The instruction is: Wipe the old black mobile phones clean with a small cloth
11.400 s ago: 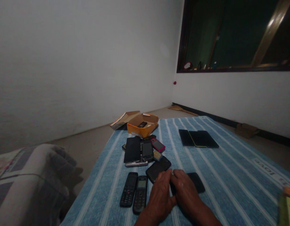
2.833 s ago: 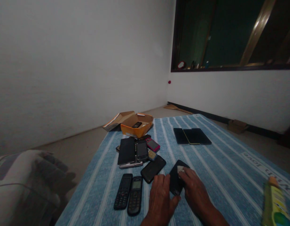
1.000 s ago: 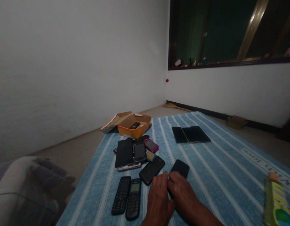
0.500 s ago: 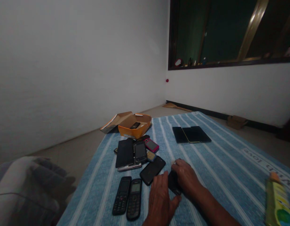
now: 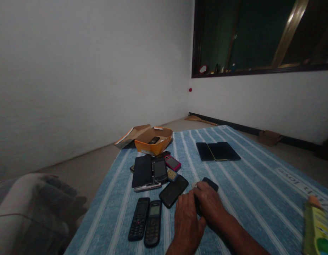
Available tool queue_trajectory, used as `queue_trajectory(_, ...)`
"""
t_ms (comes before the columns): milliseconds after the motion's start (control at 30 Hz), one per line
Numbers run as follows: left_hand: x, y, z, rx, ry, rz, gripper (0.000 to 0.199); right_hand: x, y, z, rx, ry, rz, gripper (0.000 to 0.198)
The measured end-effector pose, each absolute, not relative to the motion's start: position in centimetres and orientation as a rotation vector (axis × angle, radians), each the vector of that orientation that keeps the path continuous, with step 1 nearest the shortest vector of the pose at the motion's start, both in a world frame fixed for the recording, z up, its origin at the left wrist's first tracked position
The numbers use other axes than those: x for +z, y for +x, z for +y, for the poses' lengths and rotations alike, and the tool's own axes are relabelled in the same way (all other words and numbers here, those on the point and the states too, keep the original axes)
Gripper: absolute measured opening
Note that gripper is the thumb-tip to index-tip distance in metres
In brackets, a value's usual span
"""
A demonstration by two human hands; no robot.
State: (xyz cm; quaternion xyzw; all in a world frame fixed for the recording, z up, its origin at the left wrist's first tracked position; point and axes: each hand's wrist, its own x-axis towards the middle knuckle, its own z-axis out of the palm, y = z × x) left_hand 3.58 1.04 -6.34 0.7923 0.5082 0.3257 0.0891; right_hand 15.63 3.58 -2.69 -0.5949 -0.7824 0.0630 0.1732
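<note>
A dark mobile phone point(image 5: 198, 207) shows as a narrow strip between my two hands, mostly hidden by them. My right hand point(image 5: 208, 202) is closed over it from the right. My left hand point(image 5: 187, 219) lies along its left side, fingers stretched forward and thumb out to the right, fingertips meeting the right hand's. Just past the right knuckles, another dark phone point(image 5: 211, 184) is partly covered. Left of my hands is a black smartphone point(image 5: 173, 191), lying aslant. Two keypad phones, one black point(image 5: 139, 219) and one with a pale screen point(image 5: 153, 224), lie side by side nearer me.
Behind them is a pile with a black tablet-like slab point(image 5: 142, 171), a touchscreen phone point(image 5: 160, 170) and a pink phone point(image 5: 172, 163). An orange open box point(image 5: 153, 147) holds a phone. Dark flat devices point(image 5: 218, 151) lie farther right on the striped cloth point(image 5: 259, 198). A yellow-green packet point(image 5: 316, 226) is at right.
My right hand has shifted slightly toward the left hand and covers more of the phone between them. More of the dark phone beyond the right hand now shows.
</note>
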Motion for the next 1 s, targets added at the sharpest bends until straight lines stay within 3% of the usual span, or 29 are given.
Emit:
queue_trajectory(333,-9.1,3.0,1.1,1.042,2.466,1.58,0.064,-2.9,18.3,5.7,0.075,-1.828,-2.199,0.031)
queue_trajectory(633,-7.3,3.1,0.9,0.908,2.416,1.589,0.062,-2.8,20.0,5.9,0.081,-1.958,-2.072,0.038)
queue_trajectory(1000,-7.6,3.1,0.9,0.995,2.417,1.563,0.061,-4.9,20.4,2.6,0.072,-1.826,-2.029,0.035)
